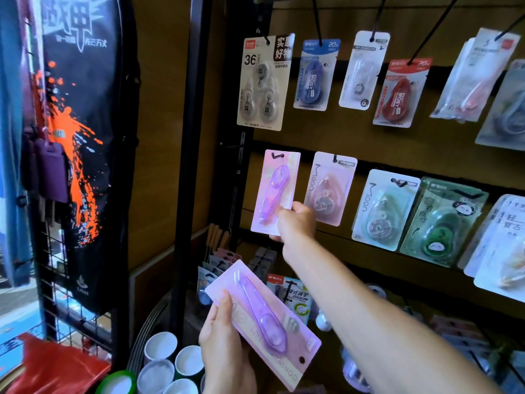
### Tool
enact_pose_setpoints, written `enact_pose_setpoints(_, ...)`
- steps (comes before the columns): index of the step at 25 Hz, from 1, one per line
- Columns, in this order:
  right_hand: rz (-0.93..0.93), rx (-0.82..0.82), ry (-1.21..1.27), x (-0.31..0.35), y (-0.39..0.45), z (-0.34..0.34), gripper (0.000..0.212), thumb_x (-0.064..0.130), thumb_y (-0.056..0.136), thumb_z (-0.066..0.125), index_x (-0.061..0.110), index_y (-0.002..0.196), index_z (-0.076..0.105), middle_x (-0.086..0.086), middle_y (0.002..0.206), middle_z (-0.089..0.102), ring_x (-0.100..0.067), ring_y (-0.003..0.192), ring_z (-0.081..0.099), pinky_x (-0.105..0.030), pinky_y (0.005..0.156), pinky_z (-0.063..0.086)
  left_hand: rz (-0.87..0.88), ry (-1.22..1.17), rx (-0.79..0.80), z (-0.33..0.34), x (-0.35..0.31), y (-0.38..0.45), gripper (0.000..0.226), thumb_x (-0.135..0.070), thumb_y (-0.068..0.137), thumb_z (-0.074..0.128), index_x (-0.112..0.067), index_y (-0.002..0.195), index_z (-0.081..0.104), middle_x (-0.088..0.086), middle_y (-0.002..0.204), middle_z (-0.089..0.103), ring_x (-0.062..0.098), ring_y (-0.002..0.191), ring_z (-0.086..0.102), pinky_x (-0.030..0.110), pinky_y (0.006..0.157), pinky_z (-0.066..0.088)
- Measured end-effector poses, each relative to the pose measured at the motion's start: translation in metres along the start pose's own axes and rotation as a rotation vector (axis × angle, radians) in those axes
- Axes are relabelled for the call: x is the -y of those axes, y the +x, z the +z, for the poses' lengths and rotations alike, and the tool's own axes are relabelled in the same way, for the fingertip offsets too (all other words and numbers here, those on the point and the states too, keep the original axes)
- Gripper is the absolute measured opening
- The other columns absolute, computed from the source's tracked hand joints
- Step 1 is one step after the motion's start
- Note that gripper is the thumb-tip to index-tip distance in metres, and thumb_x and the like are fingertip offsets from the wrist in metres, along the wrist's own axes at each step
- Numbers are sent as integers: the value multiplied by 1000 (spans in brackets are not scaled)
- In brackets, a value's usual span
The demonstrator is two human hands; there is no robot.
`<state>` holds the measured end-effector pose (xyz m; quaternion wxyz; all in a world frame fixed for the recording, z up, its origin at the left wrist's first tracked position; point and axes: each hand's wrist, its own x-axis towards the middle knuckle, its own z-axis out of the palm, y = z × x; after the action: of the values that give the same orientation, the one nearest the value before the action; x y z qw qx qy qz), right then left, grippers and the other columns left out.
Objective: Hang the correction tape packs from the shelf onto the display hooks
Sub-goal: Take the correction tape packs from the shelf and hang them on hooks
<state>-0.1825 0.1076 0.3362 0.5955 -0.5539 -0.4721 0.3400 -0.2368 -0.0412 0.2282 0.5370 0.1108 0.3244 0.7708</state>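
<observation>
The right hand pinches the bottom corner of a pink pack hanging at 12 o'clock. The left hand, at 6 o'clock, grips another pink pack.

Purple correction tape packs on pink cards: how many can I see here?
2. One pack hangs on the left hook of the middle row, held at its lower edge by the right hand. The other pack is in the left hand. More may be hidden.
</observation>
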Motion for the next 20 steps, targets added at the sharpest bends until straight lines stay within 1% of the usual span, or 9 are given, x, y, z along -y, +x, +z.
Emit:
enact_pose_setpoints(2,137,64,66,2,4,-9,6,16,91,60,11,89,56,-10,92,61,-23,65,61,-38,61,60,-2,-15,9,1,-4,1,33,-32,94,54,-7,111,68,24,107,70,43,105,64,59,99,45)
enact_pose_setpoints(5,335,323,9,-16,-15,-35,32,25,91,64,7,116,53,-13,112,61,-34,93,65,-39,71,57,16,-37,7,2,-7,0,30,-29,95,54,-6,111,66,23,111,69,41,108,63,53,98,47)
enact_pose_setpoints(9,399,738,-68,-58,-61,-83,44,46,89,64,11,117,65,-8,108,71,-22,77,67,-32,64,52,49,-73,27,1,-10,0,31,-30,95,54,-6,109,67,24,115,67,38,106,63,52,98,47)
enact_pose_setpoints(11,370,960,-88,-66,-77,-109,43,42,81,72,12,112,69,-9,103,73,-24,84,70,-33,71,56,60,-101,48,1,-9,1,38,-33,95,52,-3,117,63,28,119,64,44,112,60,59,100,44)
enact_pose_setpoints(13,328,1101,-186,-67,-88,-125,35,26,77,76,10,106,68,-11,91,72,-22,68,70,-28,55,56,46,-122,58,2,-8,0,45,-35,95,51,-1,123,59,33,123,59,52,113,55,67,98,40)
enact_pose_setpoints(15,231,1016,-230,-68,-88,-131,32,13,72,74,4,102,66,-10,76,70,-17,51,64,-23,40,47,58,-114,52,4,-8,-5,42,-33,95,51,-2,122,59,30,121,61,48,110,59,62,96,45)
enact_pose_setpoints(16,170,904,-207,-68,-84,-133,30,10,71,73,2,99,67,-10,72,68,-15,46,60,-21,37,43,64,-87,54,5,-9,-5,34,-29,95,51,-4,116,62,24,115,65,40,103,64,53,90,51)
enact_pose_setpoints(18,121,643,-51,-63,-73,-136,17,6,76,74,9,93,71,-11,73,68,-12,43,52,-19,35,35,53,-26,32,6,-8,-4,11,-15,93,55,-12,96,65,10,91,68,21,77,64,31,66,50)
enact_pose_setpoints(20,96,416,167,-56,-62,-140,7,8,83,70,14,86,71,-12,77,69,-15,50,53,-21,41,39,4,52,50,7,-5,-6,12,-3,87,59,-13,91,65,5,79,67,16,66,61,21,52,45)
